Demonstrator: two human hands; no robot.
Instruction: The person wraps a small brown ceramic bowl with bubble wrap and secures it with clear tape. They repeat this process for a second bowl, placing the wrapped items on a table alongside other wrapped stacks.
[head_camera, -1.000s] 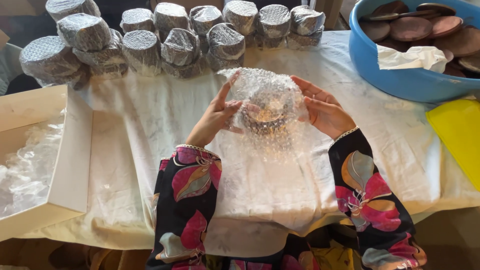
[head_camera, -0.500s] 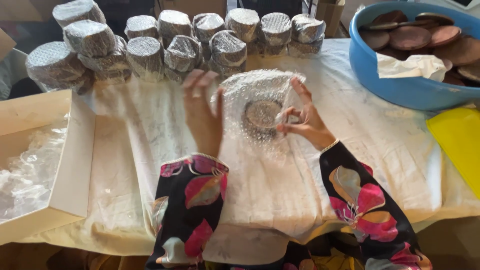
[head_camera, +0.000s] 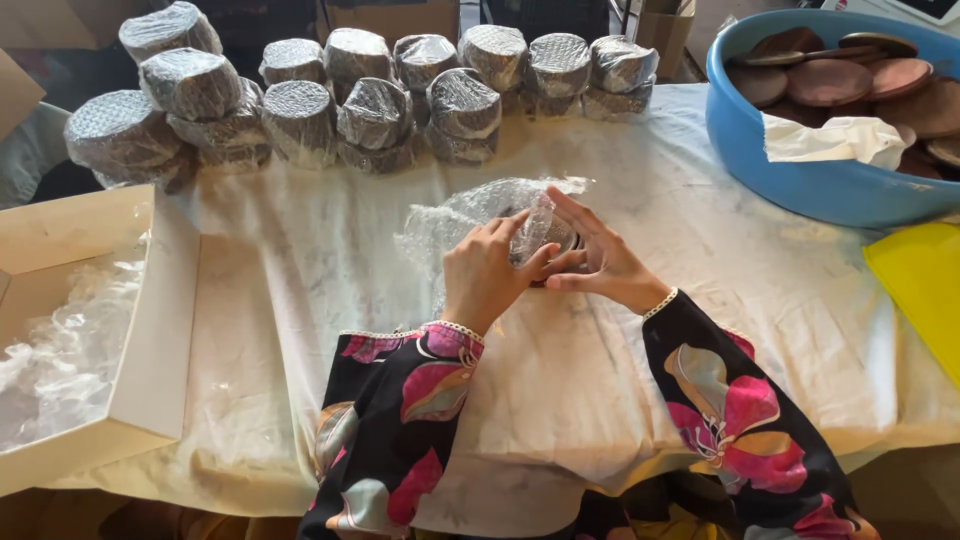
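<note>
Both the left hand and the right hand grip a sheet of bubble wrap folded around a small round dish between them, on the desk.

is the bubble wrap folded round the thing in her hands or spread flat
Folded round: the clear bubble wrap sheet bunches over the round dark object.

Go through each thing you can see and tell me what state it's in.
Round item: half covered in bubble wrap, held by the left hand and right hand.
Wrapped rounds: fully wrapped, stacked in rows.
Cardboard box: open, wrap inside.
Blue tub: holds unwrapped brown discs.
</note>
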